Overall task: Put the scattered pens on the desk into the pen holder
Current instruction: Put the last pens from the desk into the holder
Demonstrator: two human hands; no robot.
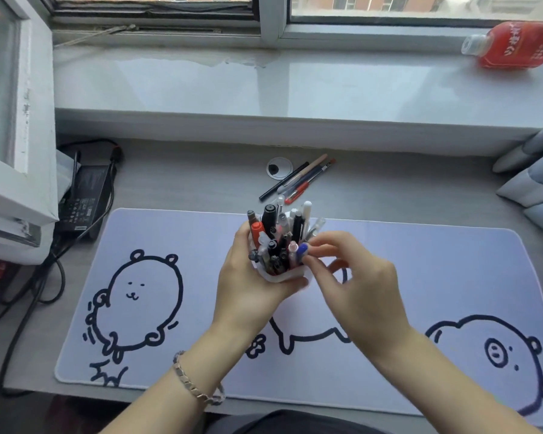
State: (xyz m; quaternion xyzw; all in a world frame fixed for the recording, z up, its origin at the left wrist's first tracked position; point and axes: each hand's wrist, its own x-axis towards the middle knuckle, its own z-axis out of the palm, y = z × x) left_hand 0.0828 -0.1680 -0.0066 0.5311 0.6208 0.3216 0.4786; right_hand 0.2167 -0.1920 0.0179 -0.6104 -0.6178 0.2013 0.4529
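My left hand (248, 289) was wrapped around a small white plastic pen holder (281, 274), crammed with upright pens, held just above a pale lilac desk mat (420, 277) printed with cartoon animals. My right hand (355, 286) had its fingertips (311, 261) pinched on a blue-capped pen (301, 250) at the holder's right edge. A few loose pens (298, 180) lay together on the grey desk (185, 183) beyond the mat, beside a round cable grommet (278, 167).
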